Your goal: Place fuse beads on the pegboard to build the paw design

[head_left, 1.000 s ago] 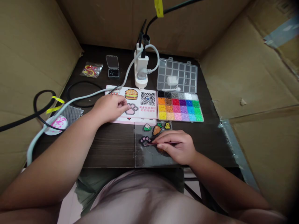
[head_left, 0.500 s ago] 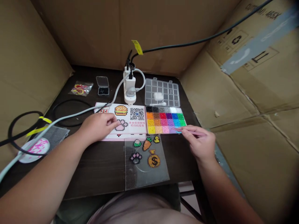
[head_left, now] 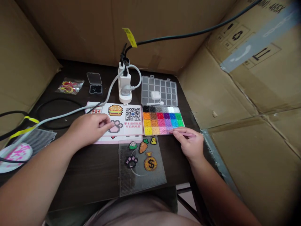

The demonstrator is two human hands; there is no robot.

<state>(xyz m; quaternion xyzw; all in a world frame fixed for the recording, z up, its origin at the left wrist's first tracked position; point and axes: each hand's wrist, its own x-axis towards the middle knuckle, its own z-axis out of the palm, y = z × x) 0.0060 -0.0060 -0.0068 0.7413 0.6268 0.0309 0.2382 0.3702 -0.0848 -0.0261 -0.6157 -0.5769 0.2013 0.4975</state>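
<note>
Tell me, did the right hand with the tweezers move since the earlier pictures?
Yes. The right hand moved off the clear pegboard, toward the far right. Now it is past the pegboard's top right corner, with its tweezers at the front edge of the bead box.

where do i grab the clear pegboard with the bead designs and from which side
Take the clear pegboard by its bare lower-right corner, coming from your side of the table. It lies flat, and that corner stays clear of the money-bag design. Your right hand holds tweezers, so set them down first; keep the board level, as the beads may be loose.
</note>
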